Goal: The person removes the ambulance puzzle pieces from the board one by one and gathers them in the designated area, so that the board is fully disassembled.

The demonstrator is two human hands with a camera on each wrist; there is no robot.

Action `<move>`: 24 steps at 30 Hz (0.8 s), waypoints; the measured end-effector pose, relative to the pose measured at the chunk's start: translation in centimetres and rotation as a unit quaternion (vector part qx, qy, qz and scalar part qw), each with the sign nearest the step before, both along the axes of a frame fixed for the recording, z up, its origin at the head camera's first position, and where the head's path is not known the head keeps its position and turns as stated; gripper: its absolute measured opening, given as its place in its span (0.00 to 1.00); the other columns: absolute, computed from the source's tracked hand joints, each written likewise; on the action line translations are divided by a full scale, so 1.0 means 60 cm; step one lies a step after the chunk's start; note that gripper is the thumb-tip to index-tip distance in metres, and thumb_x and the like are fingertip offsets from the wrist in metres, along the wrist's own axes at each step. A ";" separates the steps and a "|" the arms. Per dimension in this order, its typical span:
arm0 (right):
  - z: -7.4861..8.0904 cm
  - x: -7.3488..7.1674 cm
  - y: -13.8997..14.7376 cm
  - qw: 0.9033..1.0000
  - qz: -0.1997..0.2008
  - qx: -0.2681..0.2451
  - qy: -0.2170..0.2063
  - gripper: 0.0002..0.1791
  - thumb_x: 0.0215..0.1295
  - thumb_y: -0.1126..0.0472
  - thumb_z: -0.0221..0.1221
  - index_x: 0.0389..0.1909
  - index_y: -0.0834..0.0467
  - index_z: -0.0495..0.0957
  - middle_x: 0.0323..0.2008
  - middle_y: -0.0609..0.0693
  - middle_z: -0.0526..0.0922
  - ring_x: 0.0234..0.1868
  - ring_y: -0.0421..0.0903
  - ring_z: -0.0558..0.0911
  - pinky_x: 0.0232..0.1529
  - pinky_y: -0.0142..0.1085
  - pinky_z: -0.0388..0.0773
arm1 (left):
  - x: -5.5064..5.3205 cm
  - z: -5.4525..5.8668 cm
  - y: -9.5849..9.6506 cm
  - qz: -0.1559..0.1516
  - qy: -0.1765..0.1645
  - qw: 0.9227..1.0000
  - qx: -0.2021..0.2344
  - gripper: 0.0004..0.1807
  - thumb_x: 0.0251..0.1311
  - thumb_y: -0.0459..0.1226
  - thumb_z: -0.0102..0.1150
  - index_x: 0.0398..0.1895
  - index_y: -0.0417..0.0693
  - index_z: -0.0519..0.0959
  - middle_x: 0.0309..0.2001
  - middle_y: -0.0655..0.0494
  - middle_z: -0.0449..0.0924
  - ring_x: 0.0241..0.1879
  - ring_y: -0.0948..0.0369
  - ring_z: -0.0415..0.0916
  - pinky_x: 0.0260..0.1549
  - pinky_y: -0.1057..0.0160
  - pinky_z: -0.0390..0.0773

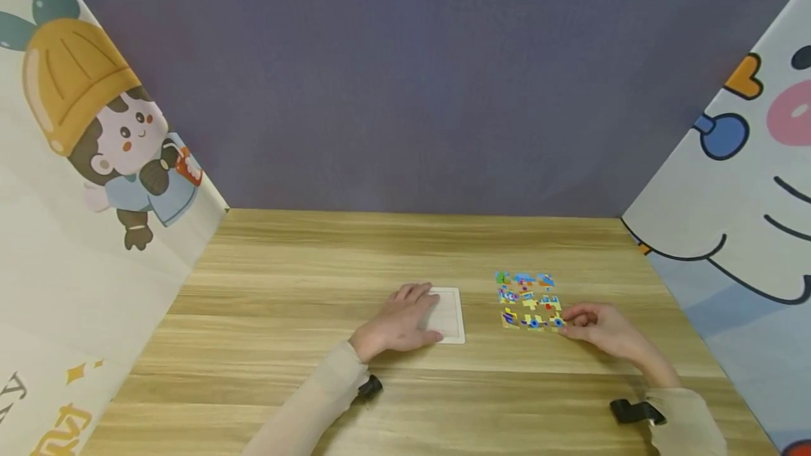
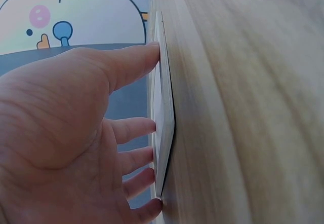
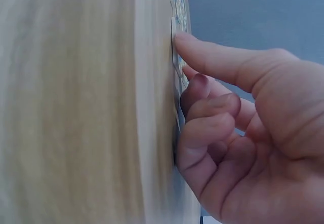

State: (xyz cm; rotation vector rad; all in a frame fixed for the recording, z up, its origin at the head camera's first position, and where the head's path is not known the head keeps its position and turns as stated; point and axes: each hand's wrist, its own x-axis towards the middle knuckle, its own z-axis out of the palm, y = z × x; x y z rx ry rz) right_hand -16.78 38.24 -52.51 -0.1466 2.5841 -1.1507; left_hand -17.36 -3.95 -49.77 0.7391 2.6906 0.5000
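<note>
My left hand [image 1: 398,321] rests with spread, fairly straight fingers on a thin white square puzzle tray [image 1: 451,315] lying flat on the table. In the left wrist view the tray [image 2: 165,117] shows edge-on, with the thumb and fingertips on its rim and face. To its right, colourful jigsaw pieces [image 1: 528,297] lie in loose rows with small gaps between them. My right hand [image 1: 598,329] pinches the corner piece [image 1: 557,321] nearest to it between thumb and forefinger. Its other fingers are curled in the right wrist view, where the hand partly hides the pieces.
The wooden table [image 1: 304,266] runs back to a dark blue-grey partition [image 1: 405,83]. White panels with cartoon prints stand at the left [image 1: 57,231] and right [image 1: 709,217]. Dark wrist straps [image 1: 633,412] sit by the sleeves.
</note>
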 end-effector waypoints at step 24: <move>0.015 -0.014 -0.012 0.999 -0.013 -0.046 0.021 0.22 0.75 0.55 0.65 0.60 0.66 0.80 0.40 0.55 0.85 0.27 0.41 0.76 0.25 0.33 0.77 | -0.024 0.005 -0.017 0.008 -0.003 0.999 0.053 0.40 0.76 0.57 0.56 0.82 0.45 0.64 0.84 0.44 0.57 0.83 0.44 0.54 0.83 0.42 0.56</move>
